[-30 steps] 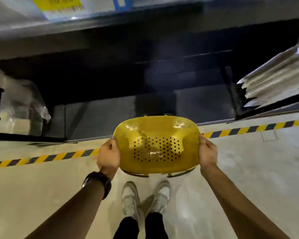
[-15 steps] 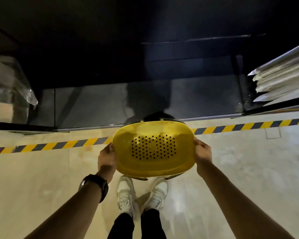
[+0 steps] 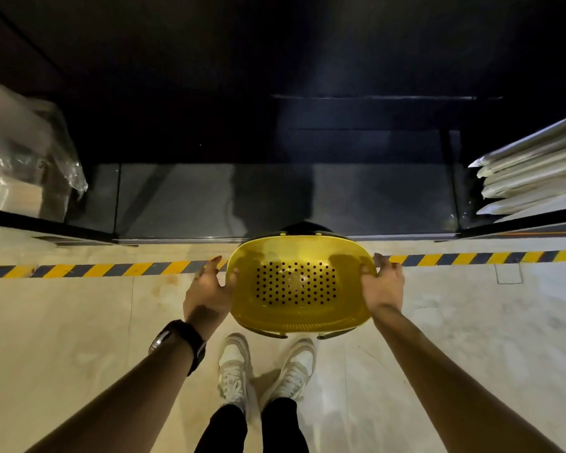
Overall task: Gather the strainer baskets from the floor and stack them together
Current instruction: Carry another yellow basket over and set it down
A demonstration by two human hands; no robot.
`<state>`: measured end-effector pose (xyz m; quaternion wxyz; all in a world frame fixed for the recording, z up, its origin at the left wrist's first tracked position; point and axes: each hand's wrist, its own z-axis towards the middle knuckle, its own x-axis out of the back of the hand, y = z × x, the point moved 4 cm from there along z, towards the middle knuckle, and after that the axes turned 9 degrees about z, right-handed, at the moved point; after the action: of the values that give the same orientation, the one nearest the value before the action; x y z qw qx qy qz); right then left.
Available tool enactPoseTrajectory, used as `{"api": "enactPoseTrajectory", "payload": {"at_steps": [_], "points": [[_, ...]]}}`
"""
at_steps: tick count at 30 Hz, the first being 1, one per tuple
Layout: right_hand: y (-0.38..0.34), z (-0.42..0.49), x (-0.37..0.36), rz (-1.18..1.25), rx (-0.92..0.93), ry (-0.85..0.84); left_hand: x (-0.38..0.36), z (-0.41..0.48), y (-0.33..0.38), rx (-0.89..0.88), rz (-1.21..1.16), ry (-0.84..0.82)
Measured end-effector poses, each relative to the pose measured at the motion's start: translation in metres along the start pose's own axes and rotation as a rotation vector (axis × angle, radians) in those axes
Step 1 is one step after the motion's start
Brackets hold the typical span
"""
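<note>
Strainer basket (image 3: pixel 299 289) long axis L-R, opening up, btwn hands.

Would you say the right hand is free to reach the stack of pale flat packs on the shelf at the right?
Probably not as things stand: the right hand is closed on the end of the yellow strainer basket, shared with the left hand. The packs lie unobstructed but well off to the right.

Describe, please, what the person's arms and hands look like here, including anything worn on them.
Both forearms are bare, with no sleeves and no gloves. The left hand has a black wristwatch with a dark strap at its wrist. The right hand and its wrist carry nothing. No rings are discernible.
</note>
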<state>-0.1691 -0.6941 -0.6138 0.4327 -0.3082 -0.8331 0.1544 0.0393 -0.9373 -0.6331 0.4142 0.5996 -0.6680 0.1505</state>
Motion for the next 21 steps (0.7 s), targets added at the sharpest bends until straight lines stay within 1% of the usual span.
{"api": "enactPoseTrajectory", "payload": {"at_steps": [2,4,5,7,8,10,13,17,21], "points": [[-0.036,-0.027,-0.001,-0.281,0.354,0.002,0.026,-0.013,0.005,-0.153,0.186,0.103],[-0.085,-0.065,-0.002,-0.523,0.645,-0.061,0.067,-0.033,0.013,-0.288,0.389,0.190],[-0.104,-0.084,-0.003,-0.654,0.751,-0.103,0.088,-0.046,0.015,-0.340,0.474,0.212],[-0.142,-0.129,-0.003,-0.866,0.902,-0.175,0.131,-0.076,0.016,-0.386,0.550,0.243],[-0.160,-0.150,-0.002,-0.902,0.945,-0.201,0.153,-0.092,0.015,-0.380,0.567,0.261],[-0.195,-0.191,0.001,-0.860,0.996,-0.258,0.195,-0.126,0.011,-0.347,0.582,0.312],[-0.235,-0.256,0.006,-0.821,1.132,-0.305,0.250,-0.186,-0.010,-0.273,0.517,0.426],[-0.266,-0.329,0.012,-0.826,1.308,-0.313,0.295,-0.263,-0.052,-0.107,0.497,0.564],[-0.289,-0.388,0.016,-0.842,1.483,-0.313,0.328,-0.325,-0.100,0.062,0.396,0.667]]}}
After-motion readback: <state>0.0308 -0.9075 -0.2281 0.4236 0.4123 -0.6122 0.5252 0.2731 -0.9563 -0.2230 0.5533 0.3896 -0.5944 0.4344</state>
